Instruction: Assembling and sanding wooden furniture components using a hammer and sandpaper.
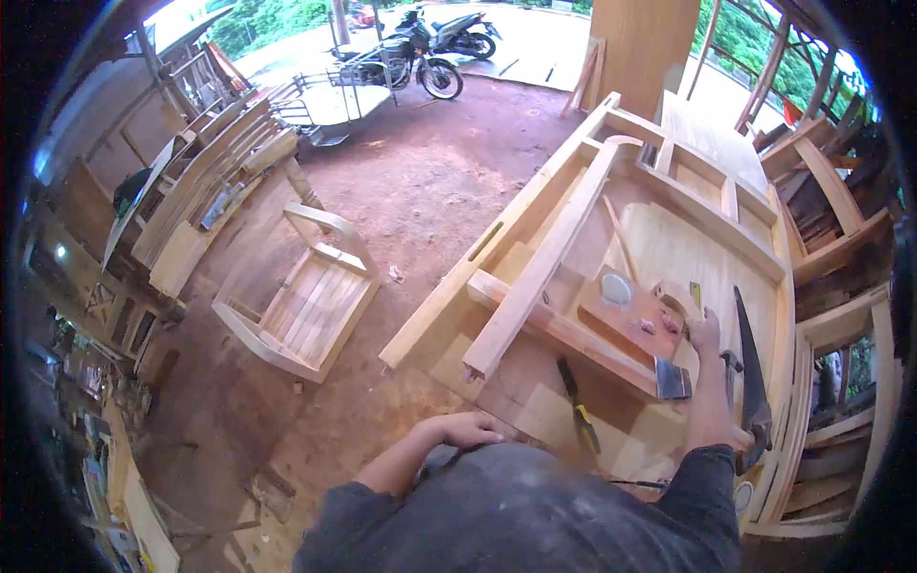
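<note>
My right hand [705, 334] reaches over the pale wooden panel [683, 224], fingers bent at the edge of a small wooden block [674, 297]; what they hold, if anything, is too small to make out. Beside the block lies a reddish-brown board [623, 313] carrying a round whitish disc [615, 289]. A dark metal blade [672, 378] sits just below the hand. To its right lies a handsaw [749, 349]. Near my body, my left hand [470, 430] hangs with its fingers curled together, nothing visible in them. A yellow-and-black handled tool [580, 411] lies on the panel nearby.
Long wooden beams [544, 263] form a frame across the panel, jutting toward me. On the dirt floor at left stands a slatted wooden chair piece [310, 301]. Stacked planks [205, 210] line the left, a wooden frame [841, 334] stands right, and motorcycles [420, 57] are parked beyond.
</note>
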### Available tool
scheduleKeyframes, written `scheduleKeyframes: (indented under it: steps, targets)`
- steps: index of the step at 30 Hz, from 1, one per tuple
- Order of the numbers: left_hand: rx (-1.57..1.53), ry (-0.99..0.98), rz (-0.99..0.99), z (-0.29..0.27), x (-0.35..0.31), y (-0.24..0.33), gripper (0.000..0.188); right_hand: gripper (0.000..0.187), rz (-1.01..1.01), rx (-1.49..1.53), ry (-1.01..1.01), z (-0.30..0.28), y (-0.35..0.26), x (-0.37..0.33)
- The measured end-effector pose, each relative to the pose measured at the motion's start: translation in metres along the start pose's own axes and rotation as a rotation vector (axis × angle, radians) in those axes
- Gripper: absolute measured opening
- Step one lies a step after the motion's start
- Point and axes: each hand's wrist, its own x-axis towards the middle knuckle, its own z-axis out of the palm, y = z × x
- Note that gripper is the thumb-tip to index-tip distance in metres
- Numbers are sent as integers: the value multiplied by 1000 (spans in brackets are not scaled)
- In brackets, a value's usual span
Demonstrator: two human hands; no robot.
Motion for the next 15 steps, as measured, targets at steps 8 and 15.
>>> scheduleKeyframes:
  steps: [8, 15]
  targets:
    - [-298, 473, -392, 45, -71, -65, 49, 48, 110, -79, -450, 7, -14, 62]
    - [-1544, 1224, -530, 156, -138, -206, 40, 31, -107, -109, -542, 47, 32, 85]
